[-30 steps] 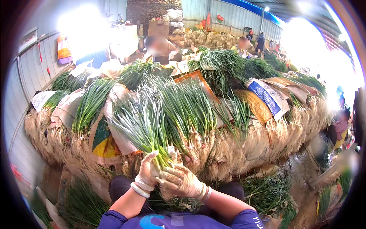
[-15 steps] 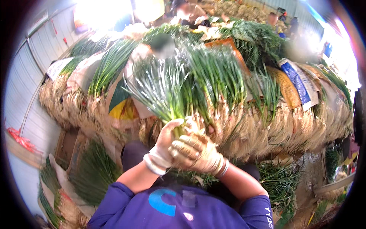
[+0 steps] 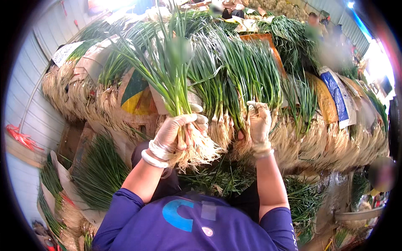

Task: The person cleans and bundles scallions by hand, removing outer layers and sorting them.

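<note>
In front of my chest, my left hand (image 3: 171, 131), in a whitish glove, is wrapped round a bunch of scallions (image 3: 178, 94). Their green leaves fan upward and away, while pale bulbs and stringy roots hang out below my fingers. Further right, my gloved right hand (image 3: 260, 123) is raised at the near edge of a long heap of scallions (image 3: 251, 75). Its fingers are curled closed against the leaves and stems there; what lies in them is hidden. Loose scallions with white stems and roots toward me lie between the two hands.
Sacking with a blue stripe (image 3: 335, 96) and an orange-edged sheet (image 3: 268, 46) lie among the heap. More scallions (image 3: 100, 171) rest at lower left, and loose green leaves (image 3: 301, 196) cover the ground at lower right. Red strings (image 3: 23, 138) hang by the wall. People are beyond the heap.
My hands were together round the bunch and are now apart. The left has kept the bunch, its roots now showing; the right has moved right and forward to the heap.
</note>
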Demonstrator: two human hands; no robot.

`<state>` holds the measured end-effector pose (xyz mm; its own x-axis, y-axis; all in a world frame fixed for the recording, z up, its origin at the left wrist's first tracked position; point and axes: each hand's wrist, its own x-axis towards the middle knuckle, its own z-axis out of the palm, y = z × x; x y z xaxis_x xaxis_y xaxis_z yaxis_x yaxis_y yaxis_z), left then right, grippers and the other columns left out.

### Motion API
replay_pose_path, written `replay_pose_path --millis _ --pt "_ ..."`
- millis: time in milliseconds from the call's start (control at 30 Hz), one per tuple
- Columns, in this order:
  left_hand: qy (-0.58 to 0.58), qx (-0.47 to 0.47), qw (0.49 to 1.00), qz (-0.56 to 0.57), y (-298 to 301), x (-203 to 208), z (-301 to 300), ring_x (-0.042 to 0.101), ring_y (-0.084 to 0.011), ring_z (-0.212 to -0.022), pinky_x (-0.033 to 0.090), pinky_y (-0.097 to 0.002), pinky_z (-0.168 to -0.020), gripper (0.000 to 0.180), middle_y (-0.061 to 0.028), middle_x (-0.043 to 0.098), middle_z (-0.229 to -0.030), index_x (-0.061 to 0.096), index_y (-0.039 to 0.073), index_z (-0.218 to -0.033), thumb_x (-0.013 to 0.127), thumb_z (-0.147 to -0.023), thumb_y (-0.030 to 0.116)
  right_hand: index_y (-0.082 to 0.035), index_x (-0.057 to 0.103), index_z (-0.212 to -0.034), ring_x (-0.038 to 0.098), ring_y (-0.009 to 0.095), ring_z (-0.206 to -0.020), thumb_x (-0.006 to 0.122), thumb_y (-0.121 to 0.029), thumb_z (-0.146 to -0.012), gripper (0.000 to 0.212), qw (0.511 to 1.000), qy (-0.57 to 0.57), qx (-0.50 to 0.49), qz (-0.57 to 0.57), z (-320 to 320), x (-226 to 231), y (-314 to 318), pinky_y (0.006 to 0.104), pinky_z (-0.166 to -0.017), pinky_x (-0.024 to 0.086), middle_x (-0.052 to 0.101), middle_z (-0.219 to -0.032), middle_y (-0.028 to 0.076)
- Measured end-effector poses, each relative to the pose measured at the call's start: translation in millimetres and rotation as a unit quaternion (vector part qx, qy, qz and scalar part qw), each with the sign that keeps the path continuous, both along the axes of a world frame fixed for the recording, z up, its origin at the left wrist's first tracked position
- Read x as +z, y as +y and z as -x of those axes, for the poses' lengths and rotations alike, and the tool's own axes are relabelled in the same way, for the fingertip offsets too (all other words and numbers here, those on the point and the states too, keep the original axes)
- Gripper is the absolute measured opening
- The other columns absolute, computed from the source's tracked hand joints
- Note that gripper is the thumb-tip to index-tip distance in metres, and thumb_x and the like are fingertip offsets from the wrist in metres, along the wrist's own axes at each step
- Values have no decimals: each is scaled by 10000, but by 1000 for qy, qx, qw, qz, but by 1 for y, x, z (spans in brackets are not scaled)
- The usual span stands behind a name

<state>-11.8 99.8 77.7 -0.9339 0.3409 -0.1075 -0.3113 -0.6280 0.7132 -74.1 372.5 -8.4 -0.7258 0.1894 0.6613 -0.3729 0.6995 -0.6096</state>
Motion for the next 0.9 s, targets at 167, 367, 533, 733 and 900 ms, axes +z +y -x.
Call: replay_pose_path --millis 167,367,533,733,900 --pt "-60 -47 997 -7 -7 -55 5 634 -302 -831 543 -471 -706 295 -174 627 -977 522 21 -1084 584 -799 72 -28 638 -807 591 275 -767 713 -211 -748 206 985 -150 8 -87 37 -6 2 350 -717 469 617 -800 123" --pt "-70 -59 996 -14 -11 -56 -14 642 -325 -809 546 -457 -702 228 -190 622 -935 527 4 -997 564 -781 65 -71 613 -835 387 49 -526 658 -112 -833 61 863 -229 210 398 9 79 -11 187 -510 368 556 -687 -22" --pt "-103 -123 987 -14 -7 -77 -24 657 -345 -717 551 -392 -676 206 -178 627 -881 536 9 -954 562 -773 103 -104 590 -810 470 105 -617 633 -133 -833 56 826 -343 145 423 -51 73 -63 220 -660 419 563 -694 -2" --pt "-152 -156 965 -147 -2 -91 -32 649 -324 -663 550 -363 -564 368 -212 631 -917 539 -33 -1080 583 -785 181 -66 654 -950 656 165 -653 619 -57 -845 111 981 -68 170 -66 -120 16 -105 278 -595 520 671 -758 69" --pt "-164 -123 961 -185 4 -68 -43 616 -337 -871 464 -477 -873 494 -166 592 -1077 488 -48 -1208 572 -802 220 -114 639 -863 507 115 -486 595 -126 -877 48 996 -46 61 -51 -67 10 -43 252 -461 437 564 -622 32"
